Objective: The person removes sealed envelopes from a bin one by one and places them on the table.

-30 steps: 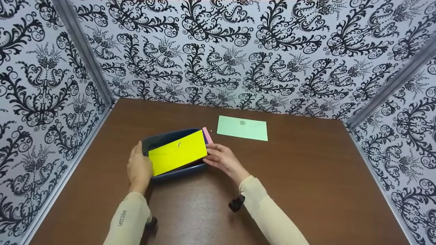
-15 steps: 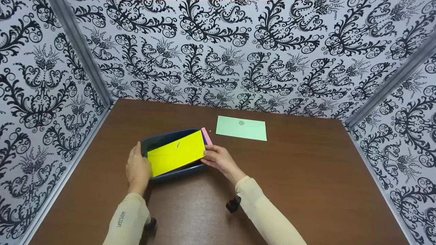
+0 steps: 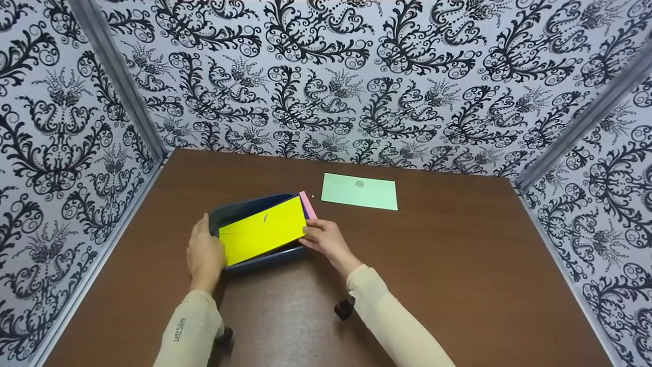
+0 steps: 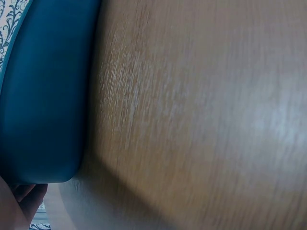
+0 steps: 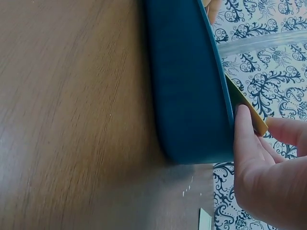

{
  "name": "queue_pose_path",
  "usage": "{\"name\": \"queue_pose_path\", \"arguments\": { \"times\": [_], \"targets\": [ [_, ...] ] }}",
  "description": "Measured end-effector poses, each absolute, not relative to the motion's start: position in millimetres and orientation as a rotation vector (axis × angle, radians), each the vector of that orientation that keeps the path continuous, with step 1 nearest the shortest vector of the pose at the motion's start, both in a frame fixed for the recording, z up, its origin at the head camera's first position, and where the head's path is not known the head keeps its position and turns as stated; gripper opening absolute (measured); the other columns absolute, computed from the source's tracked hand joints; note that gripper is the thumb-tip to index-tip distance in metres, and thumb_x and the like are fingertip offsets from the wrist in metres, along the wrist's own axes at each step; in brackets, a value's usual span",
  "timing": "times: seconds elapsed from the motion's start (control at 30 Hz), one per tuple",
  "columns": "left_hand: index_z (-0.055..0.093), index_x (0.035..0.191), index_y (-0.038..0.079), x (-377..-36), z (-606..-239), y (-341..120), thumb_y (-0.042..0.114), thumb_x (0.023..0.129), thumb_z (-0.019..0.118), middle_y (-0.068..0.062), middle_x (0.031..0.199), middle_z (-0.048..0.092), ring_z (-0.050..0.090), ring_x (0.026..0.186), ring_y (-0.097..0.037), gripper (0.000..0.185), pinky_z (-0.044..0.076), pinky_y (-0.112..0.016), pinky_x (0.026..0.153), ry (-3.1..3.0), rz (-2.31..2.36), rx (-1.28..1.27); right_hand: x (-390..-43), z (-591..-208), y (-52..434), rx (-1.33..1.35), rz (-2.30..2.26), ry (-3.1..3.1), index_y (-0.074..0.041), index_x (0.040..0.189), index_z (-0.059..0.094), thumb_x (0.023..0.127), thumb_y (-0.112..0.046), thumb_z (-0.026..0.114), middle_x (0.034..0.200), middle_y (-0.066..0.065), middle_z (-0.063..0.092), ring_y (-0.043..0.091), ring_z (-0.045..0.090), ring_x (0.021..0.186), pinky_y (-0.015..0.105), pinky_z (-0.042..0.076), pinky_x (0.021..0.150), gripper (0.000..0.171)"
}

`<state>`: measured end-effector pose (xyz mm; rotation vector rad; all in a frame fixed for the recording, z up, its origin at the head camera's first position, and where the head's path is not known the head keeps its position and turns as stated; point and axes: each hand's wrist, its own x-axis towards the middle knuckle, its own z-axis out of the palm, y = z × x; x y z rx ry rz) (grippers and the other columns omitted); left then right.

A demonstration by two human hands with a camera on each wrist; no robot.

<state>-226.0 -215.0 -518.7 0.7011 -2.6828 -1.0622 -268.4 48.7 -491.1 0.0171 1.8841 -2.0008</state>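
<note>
A dark blue plastic tub sits on the table, left of its middle. Across its top lies a bright yellow envelope, tilted, its right end raised. Pink and purple edges show beyond its right side. My left hand holds the tub's left end; in the left wrist view its fingers bend against the tub's outer wall. With my right hand I pinch the yellow envelope's right end, thumb above and fingers beneath, as the right wrist view shows. What lies under the envelope is hidden.
A pale green envelope with a round seal lies behind and right of the tub. The brown table is bounded by patterned walls at the back and both sides. A tiny white speck lies near the green envelope.
The whole scene drifts slightly left in the head view. Both hands keep their places on the tub and the yellow envelope; the right hand's fingers shift only a little.
</note>
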Motion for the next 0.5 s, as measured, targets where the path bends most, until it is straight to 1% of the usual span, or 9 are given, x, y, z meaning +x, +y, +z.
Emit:
{"name": "queue_pose_path", "arguments": {
  "times": [0.17,0.33,0.5],
  "targets": [
    [0.022,0.160,0.012,-226.0,-519.3,-215.6,0.003,0.100,0.037,-0.019,0.162,0.029,0.046,0.134,-0.046,0.063,0.039,-0.058,0.113,-2.685,-1.062,0.699,-268.1,-491.5,48.1,0.021,-2.007,1.885,0.011,0.133,0.055,0.097,-0.002,0.057,0.123,0.025,0.063,0.019,0.070,0.095,0.034,0.059,0.089,0.038],
    [0.023,0.159,0.012,-225.9,-519.9,-215.9,0.004,0.100,0.038,-0.020,0.161,0.031,0.051,0.129,-0.047,0.062,0.042,-0.058,0.110,-2.690,-1.041,0.693,-267.5,-491.5,48.2,0.022,-2.014,1.892,0.011,0.133,0.055,0.097,-0.001,0.057,0.126,0.026,0.062,0.021,0.071,0.099,0.036,0.059,0.090,0.038],
    [0.024,0.159,0.012,-225.9,-520.3,-216.3,0.005,0.100,0.039,-0.020,0.160,0.031,0.049,0.132,-0.048,0.061,0.040,-0.059,0.111,-2.688,-1.045,0.686,-266.8,-492.5,48.5,0.028,-2.010,1.921,0.011,0.135,0.054,0.098,-0.003,0.057,0.127,0.026,0.063,0.021,0.071,0.100,0.036,0.058,0.090,0.040]
  ]
}}
